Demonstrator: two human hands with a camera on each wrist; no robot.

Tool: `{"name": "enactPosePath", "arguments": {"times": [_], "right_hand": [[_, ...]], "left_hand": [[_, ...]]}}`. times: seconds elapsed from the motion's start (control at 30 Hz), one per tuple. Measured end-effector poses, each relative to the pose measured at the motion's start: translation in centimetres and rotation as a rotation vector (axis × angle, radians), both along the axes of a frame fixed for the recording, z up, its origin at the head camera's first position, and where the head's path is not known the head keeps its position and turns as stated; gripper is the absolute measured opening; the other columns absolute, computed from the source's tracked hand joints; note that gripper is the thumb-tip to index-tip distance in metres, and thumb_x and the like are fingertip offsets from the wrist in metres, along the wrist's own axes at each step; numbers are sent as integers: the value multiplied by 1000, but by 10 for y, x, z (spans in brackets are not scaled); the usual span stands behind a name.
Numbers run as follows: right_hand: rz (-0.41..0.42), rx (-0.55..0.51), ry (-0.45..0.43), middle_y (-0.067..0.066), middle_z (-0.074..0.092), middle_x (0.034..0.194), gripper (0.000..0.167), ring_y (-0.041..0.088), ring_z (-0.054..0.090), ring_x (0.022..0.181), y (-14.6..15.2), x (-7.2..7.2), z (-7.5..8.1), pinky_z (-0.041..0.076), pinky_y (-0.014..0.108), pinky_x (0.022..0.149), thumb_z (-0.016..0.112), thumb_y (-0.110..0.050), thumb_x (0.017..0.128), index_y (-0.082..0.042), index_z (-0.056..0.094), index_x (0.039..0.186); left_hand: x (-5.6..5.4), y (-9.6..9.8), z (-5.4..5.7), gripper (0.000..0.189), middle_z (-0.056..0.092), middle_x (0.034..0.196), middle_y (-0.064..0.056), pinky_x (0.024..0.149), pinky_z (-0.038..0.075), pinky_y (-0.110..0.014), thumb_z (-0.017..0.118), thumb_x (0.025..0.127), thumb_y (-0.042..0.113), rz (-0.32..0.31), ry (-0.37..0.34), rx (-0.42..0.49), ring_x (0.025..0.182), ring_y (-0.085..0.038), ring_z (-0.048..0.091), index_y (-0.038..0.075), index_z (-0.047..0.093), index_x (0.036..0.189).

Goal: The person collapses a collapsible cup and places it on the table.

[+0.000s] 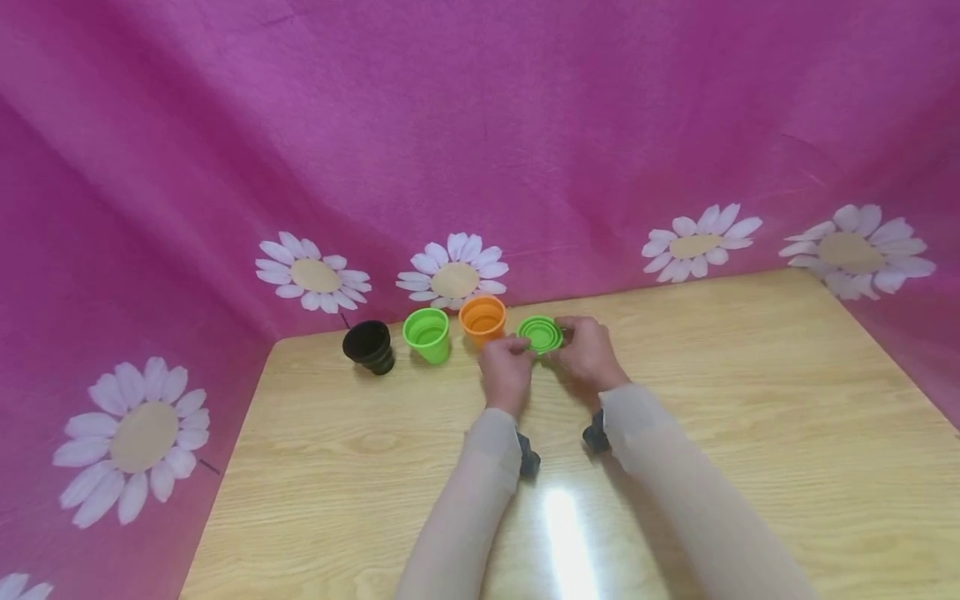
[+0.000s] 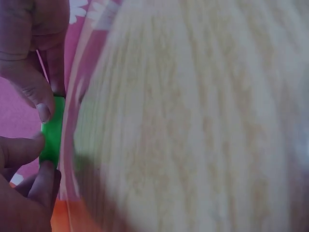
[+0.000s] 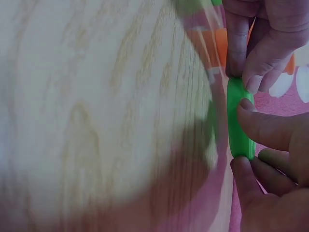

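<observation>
A green collapsible cup (image 1: 540,335), folded down into a flat disc of rings, is held between both hands over the table. My left hand (image 1: 506,375) pinches its left edge between thumb and fingers. On the opposite edge, my right hand (image 1: 588,354) grips it in the same way. Seen from the side in the right wrist view, the folded cup (image 3: 239,121) is a thin green band, with thumbs and fingertips at both ends. The left wrist view also shows this green band (image 2: 52,130) between the two hands.
Left of the hands, an orange cup (image 1: 482,317), another green cup (image 1: 427,335) and a black cup (image 1: 369,346) stand unfolded in a row along the back of the wooden table (image 1: 712,400). Behind them hangs a pink cloth (image 1: 525,150) with white daisies.
</observation>
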State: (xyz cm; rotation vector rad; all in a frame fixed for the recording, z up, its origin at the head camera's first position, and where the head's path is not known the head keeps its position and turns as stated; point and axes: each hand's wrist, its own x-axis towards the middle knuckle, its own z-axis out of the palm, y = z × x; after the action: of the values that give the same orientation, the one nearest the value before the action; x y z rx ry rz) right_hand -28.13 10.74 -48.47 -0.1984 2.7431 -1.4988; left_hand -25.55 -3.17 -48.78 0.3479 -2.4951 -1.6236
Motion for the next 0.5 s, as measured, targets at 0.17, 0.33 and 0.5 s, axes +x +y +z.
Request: {"name": "enactPosePath", "arguments": {"times": [0.17, 0.33, 0.5], "right_hand": [[3, 29, -6, 23, 69, 117, 58, 33, 66, 106, -4, -3, 2, 53, 44, 96, 83, 6, 73, 7, 63, 127], [5, 64, -25, 22, 68, 119, 60, 34, 64, 110, -6, -6, 0, 50, 45, 101, 82, 6, 73, 6, 63, 129], [10, 76, -37, 22, 67, 122, 59, 35, 62, 114, -6, -7, -3, 48, 46, 103, 82, 5, 74, 5, 62, 130]], "left_hand": [[-5, -1, -3, 17, 72, 114, -12, 108, 45, -42, 79, 82, 1, -5, -5, -20, 121, -24, 61, 4, 79, 99], [-7, -1, -5, 18, 71, 117, -13, 105, 48, -41, 79, 82, 1, -13, -10, -36, 120, -26, 62, 4, 79, 99], [-8, -2, -5, 19, 72, 113, -13, 99, 52, -40, 79, 82, -1, -35, 11, -79, 113, -26, 65, 2, 78, 100]]}}
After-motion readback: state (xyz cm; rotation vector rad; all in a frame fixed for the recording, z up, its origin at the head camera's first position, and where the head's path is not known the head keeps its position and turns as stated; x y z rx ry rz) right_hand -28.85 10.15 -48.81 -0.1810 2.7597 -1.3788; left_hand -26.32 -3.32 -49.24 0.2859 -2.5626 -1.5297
